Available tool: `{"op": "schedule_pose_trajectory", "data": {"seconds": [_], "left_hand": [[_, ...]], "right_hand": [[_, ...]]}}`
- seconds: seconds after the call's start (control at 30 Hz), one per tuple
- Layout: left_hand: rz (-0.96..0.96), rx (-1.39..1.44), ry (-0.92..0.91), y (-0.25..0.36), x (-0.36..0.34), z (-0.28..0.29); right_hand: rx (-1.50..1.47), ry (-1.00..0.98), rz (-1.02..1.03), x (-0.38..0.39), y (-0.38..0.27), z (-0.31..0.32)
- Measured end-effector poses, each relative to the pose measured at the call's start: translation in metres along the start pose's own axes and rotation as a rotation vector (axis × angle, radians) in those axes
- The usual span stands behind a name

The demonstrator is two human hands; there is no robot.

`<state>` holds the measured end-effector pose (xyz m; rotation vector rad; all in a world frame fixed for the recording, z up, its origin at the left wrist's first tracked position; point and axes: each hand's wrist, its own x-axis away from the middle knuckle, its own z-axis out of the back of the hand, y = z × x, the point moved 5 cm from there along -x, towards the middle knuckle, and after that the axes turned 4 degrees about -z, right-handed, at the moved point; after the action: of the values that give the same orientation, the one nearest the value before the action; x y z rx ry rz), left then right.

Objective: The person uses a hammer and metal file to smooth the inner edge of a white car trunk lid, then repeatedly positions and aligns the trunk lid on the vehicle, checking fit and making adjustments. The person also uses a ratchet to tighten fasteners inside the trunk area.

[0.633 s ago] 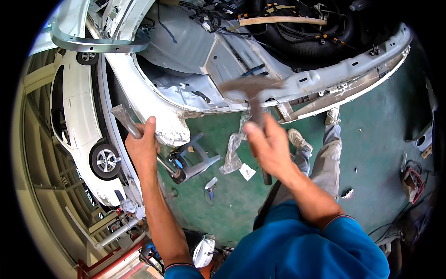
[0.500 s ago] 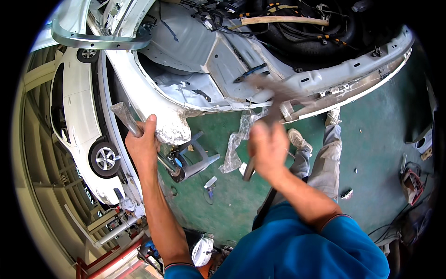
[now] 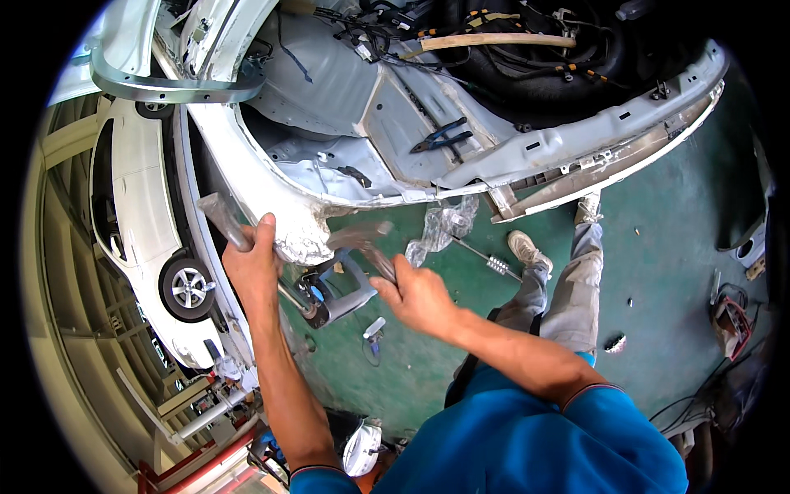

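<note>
My left hand [image 3: 253, 263] is closed around a metal bar tool [image 3: 218, 216] with a wide, flat end, held beside the white car body panel [image 3: 247, 156]. Crumpled, scraped metal forms the panel's lower corner [image 3: 306, 239], just right of that hand. In my right hand [image 3: 424, 296] is a hammer [image 3: 374, 253], its head blurred and close to the crumpled corner; whether they touch I cannot tell. Blue-handled pliers [image 3: 442, 137] lie on the bare grey metal inside the body.
A grey stand [image 3: 358, 288] is on the green floor under the corner. Clear plastic sheeting [image 3: 448, 224] hangs below the body edge. A wooden stick [image 3: 494, 39] lies across wiring. Another white car [image 3: 136, 198] stands at left. My shoe [image 3: 528, 249] is near the rear edge.
My right hand has swung the hammer down and left, from over the body's rear edge to the crumpled corner. The pliers show fully now. My left hand stays almost in place.
</note>
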<state>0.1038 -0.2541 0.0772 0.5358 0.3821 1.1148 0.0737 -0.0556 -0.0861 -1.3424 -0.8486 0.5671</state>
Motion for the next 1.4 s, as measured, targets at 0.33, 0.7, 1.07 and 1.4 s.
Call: {"op": "schedule_pose_trajectory", "data": {"seconds": [0.33,0.7,1.07,1.4], "left_hand": [[0.033,0.097,-0.011,-0.012,0.0,0.005],[0.026,0.102,-0.021,-0.013,-0.002,0.004],[0.016,0.11,-0.001,-0.027,-0.002,0.016],[-0.071,0.138,0.021,-0.025,0.006,0.037]], "right_hand": [[-0.272,0.215,-0.002,0.0,-0.019,0.034],[0.024,-0.093,-0.047,0.009,-0.012,-0.002],[0.168,-0.205,-0.003,0.015,-0.013,0.034],[0.941,-0.166,-0.106,0.092,0.041,0.175]]}}
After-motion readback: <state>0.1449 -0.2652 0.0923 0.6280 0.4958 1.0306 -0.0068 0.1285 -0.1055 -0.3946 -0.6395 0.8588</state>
